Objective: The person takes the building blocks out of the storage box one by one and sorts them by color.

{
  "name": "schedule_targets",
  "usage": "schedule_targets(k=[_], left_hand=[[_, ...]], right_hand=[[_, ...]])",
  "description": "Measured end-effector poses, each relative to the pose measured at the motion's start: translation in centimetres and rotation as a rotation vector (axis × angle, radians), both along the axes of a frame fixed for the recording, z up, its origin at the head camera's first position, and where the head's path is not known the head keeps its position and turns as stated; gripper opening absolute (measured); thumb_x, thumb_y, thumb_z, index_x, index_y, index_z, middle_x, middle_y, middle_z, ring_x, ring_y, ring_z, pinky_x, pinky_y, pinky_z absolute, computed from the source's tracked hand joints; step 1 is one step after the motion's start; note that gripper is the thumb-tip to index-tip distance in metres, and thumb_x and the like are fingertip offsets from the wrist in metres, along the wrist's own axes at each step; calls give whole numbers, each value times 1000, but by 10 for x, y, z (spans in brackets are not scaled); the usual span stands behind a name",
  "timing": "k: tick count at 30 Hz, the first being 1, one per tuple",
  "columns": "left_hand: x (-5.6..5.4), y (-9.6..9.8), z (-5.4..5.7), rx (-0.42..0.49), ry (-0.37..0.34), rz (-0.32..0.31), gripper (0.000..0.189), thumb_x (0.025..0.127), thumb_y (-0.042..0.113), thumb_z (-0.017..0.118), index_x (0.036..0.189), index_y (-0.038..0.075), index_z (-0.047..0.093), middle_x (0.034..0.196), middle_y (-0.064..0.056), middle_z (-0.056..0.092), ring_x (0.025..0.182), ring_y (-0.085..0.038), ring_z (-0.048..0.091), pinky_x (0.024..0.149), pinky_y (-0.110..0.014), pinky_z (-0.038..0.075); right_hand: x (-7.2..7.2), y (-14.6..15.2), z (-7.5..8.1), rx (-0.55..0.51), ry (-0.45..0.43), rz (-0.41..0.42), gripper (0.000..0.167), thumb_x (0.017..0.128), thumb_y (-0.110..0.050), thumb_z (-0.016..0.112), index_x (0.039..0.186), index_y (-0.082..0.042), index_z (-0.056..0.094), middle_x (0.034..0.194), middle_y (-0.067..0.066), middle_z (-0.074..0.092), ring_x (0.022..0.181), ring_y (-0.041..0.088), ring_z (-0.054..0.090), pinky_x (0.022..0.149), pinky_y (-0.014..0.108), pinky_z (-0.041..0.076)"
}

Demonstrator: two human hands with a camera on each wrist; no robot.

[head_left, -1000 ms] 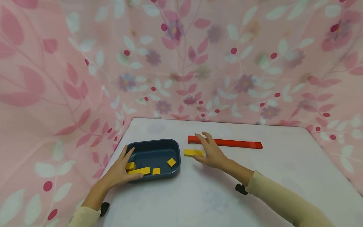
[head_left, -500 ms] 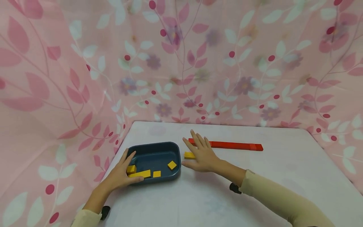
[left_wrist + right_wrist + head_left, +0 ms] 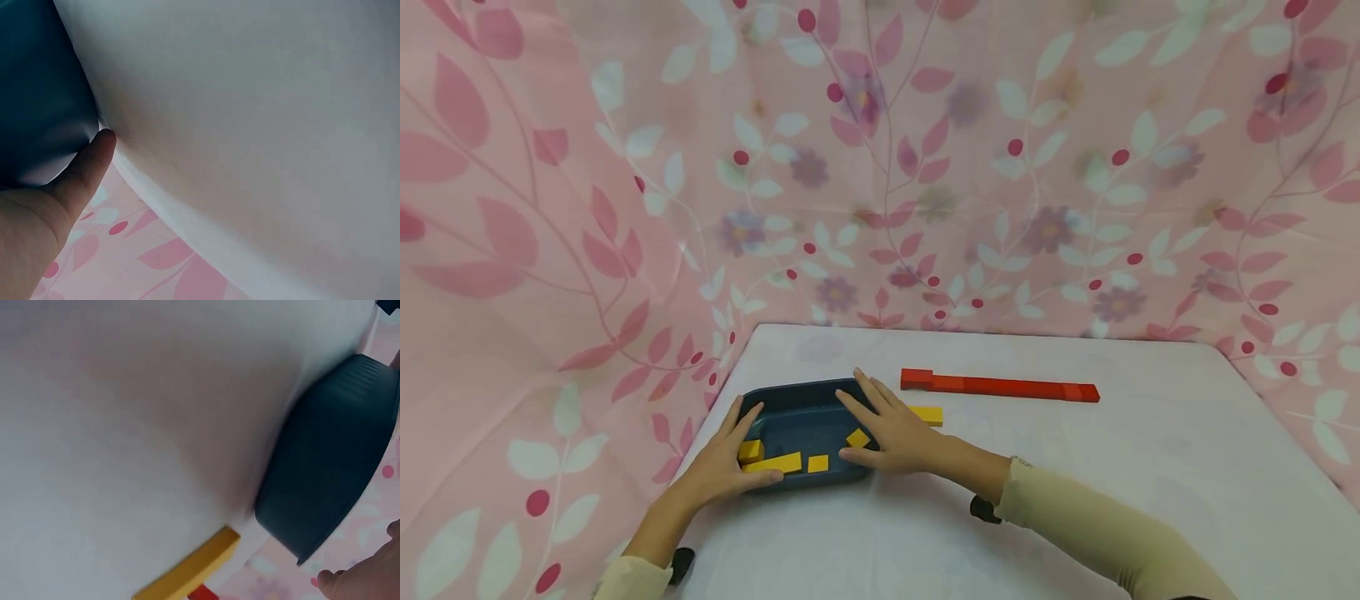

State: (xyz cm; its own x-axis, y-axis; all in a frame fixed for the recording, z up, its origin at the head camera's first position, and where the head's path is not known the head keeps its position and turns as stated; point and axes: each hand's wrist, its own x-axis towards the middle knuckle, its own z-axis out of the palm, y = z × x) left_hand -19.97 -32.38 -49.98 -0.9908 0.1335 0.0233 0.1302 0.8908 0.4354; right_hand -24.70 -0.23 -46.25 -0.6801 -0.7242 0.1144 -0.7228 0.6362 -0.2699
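Note:
A dark blue tray (image 3: 805, 417) sits on the left part of the table with several yellow blocks inside, among them a long yellow block (image 3: 778, 463) and a small square one (image 3: 817, 463). My left hand (image 3: 718, 458) grips the tray's left end, thumb along the near side and fingers at the left rim. Over the tray's right end, my right hand (image 3: 891, 433) is spread with fingers straight, holding nothing. In the right wrist view its fingertips show just past the tray's rim. Behind that hand lies another yellow block (image 3: 929, 416) on the table, partly hidden.
A long row of red blocks (image 3: 1000, 387) lies behind and to the right of the tray, its left end thicker. The white table (image 3: 1075, 483) backs onto a pink floral cloth (image 3: 970, 208), which also hangs along the left side.
My right hand has moved left from the yellow block on the table to above the tray's right end, uncovering the red row's left end. The left hand stays on the tray.

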Motion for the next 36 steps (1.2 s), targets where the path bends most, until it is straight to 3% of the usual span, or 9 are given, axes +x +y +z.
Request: schedule_targets(k=[5, 10, 15, 21, 27, 36], left_hand=[[0, 1, 1, -13, 13, -15, 115, 70, 71, 73, 158, 19, 21, 165, -22, 1, 138, -59, 30, 98, -76, 37], [-2, 3, 2, -7, 26, -37, 111, 72, 68, 73, 158, 19, 22, 165, -22, 2, 138, -59, 31, 98, -77, 37], [-3, 5, 0, -3, 24, -40, 110, 73, 67, 73, 158, 20, 21, 165, -22, 2, 138, -59, 31, 98, -76, 38], [1, 4, -1, 10, 27, -42, 110, 74, 65, 74, 159, 20, 21, 165, -22, 3, 137, -59, 32, 96, -75, 40], [4, -2, 1, 7, 32, -38, 110, 74, 66, 74, 158, 19, 22, 165, -22, 3, 136, -58, 35, 95, -74, 42], [1, -1, 2, 23, 29, -45, 107, 76, 61, 75, 158, 17, 23, 165, -23, 3, 133, -58, 39, 94, -70, 47]], right_hand=[[5, -14, -8, -58, -53, 67, 78, 99, -54, 50, 159, -33, 5, 167, 1, -15, 154, 31, 10, 118, 54, 32], [6, -27, -6, -99, -128, 141, 74, 101, -46, 50, 160, -32, 8, 168, 4, -10, 154, 31, 13, 117, 53, 33], [0, -44, -6, -173, -269, 128, 72, 99, -44, 55, 159, -27, 19, 167, 6, 14, 150, 26, 28, 117, 49, 36], [-8, -67, -19, -210, -401, 77, 71, 95, -43, 64, 155, -25, 31, 158, -1, 36, 142, 15, 40, 116, 41, 39], [-8, -91, -26, -139, -397, 86, 66, 90, -45, 69, 147, -23, 44, 147, -1, 51, 131, 12, 51, 108, 33, 47], [-9, -110, -29, -104, -432, 63, 44, 86, -21, 78, 128, -17, 65, 117, -5, 70, 99, 3, 63, 85, 15, 51]])
